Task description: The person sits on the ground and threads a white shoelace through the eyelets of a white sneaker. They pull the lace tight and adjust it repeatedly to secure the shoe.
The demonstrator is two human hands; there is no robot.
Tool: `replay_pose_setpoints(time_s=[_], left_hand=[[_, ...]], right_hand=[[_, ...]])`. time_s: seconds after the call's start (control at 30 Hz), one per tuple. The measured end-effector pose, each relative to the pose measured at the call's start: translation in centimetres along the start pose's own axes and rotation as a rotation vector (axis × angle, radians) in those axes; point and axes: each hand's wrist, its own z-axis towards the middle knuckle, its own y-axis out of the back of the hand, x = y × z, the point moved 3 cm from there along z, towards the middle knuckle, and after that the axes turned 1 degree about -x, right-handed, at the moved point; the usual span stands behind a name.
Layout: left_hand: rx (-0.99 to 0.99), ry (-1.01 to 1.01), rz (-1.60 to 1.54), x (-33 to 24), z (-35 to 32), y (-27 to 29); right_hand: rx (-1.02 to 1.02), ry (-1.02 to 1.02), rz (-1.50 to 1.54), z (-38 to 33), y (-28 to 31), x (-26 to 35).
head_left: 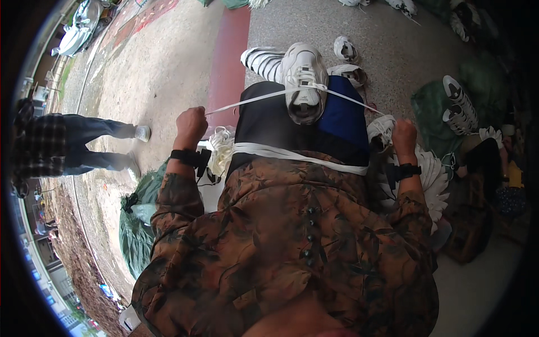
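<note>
A white sneaker (303,63) rests on my lap, on a black and blue cloth (347,121), its toe toward me. A white shoelace (244,102) runs from its lacing to both sides, pulled taut. My left hand (191,124) is closed on one end of the lace, out to the left of my lap. At the right, my right hand (404,136) is closed on the other end. The two lace ends cross at the sneaker's tongue, where a small loop or knot shows. A white strap (297,157) lies across my waist.
More white shoes (263,62) lie just beyond my knees. A bundle of white laces (220,150) hangs by my left wrist, above a green sack (137,233). Laced shoes (459,104) sit on green sacking at the right. A person (42,140) stands at the left.
</note>
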Motion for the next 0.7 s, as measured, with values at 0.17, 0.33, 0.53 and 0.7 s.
replay_pose_setpoints(time_s=[0.17,0.33,0.53,0.7], left_hand=[[0.077,0.096,-0.026,1.9,-1.9,-3.5],[-0.156,-0.050,-0.285,-5.3,1.7,-1.4],[-0.157,-0.227,-0.650,-12.4,5.9,1.4],[-0.171,-0.255,-0.901,-15.6,7.2,1.6]], right_hand=[[0.208,0.032,0.177,0.4,1.7,2.4],[0.114,0.010,0.619,5.9,1.3,10.0],[0.107,-0.056,0.728,9.8,-3.4,16.1],[0.140,-0.155,0.792,10.4,-4.3,18.3]])
